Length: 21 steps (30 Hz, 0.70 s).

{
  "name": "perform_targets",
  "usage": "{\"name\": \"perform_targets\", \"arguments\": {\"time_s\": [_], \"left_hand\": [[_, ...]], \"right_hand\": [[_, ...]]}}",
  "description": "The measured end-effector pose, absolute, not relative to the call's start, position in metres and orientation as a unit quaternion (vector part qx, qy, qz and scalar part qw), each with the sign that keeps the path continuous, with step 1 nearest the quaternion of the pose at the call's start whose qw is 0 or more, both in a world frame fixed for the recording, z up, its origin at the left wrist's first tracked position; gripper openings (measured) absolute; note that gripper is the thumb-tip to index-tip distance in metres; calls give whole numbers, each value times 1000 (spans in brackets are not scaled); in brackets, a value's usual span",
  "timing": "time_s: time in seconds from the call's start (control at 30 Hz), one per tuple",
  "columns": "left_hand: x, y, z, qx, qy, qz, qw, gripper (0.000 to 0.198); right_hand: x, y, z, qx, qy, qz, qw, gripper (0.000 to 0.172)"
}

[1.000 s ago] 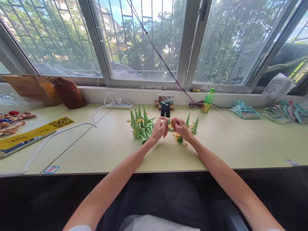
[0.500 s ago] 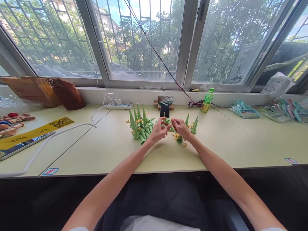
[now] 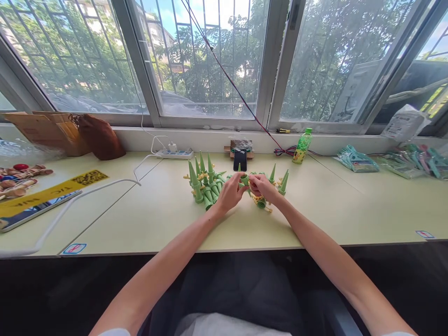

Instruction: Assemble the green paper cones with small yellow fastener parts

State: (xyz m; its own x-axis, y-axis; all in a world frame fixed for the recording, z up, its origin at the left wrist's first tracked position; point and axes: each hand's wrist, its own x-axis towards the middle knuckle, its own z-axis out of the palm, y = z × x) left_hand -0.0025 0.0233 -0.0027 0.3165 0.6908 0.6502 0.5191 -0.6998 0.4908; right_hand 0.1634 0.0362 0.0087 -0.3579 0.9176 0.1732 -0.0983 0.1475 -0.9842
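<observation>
My left hand (image 3: 230, 192) is closed around a hollow green cone (image 3: 244, 180), its open end facing me. Right beside it, my right hand (image 3: 264, 187) is closed, its fingertips pressed against the cone's side. Whatever those right fingers pinch is too small and hidden to make out. Left of my hands is a cluster of green cones (image 3: 197, 192), several upright and several lying down, with small yellow pieces among them. Under my right hand lie a green cone (image 3: 261, 203) and yellow pieces. A few upright cones (image 3: 284, 183) stand just beyond to the right.
Behind my hands lie a black phone (image 3: 240, 160) and a small cardboard box (image 3: 229, 151). A green bottle (image 3: 302, 146) stands near the sill. A power strip (image 3: 178, 154) with a white cable is at the back left. Bagged turquoise items (image 3: 357, 158) lie at right.
My left fingers, spread apart before, have closed round the green cone. Both hands have drawn together, and the cone's open end shows more clearly.
</observation>
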Motion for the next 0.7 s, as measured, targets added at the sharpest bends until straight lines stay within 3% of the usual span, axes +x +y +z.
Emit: {"name": "perform_targets", "arguments": {"time_s": [0.17,0.37,0.7], "left_hand": [[-2,24,-3,799,383,455,91,37],[4,27,-1,736,410,511,174,34],[10,29,8,517,408,484,576,39]], "right_hand": [[162,37,8,-339,-600,567,450,52],[157,42,3,-313,-603,536,501,56],[159,43,2,-330,-630,461,531,53]]}}
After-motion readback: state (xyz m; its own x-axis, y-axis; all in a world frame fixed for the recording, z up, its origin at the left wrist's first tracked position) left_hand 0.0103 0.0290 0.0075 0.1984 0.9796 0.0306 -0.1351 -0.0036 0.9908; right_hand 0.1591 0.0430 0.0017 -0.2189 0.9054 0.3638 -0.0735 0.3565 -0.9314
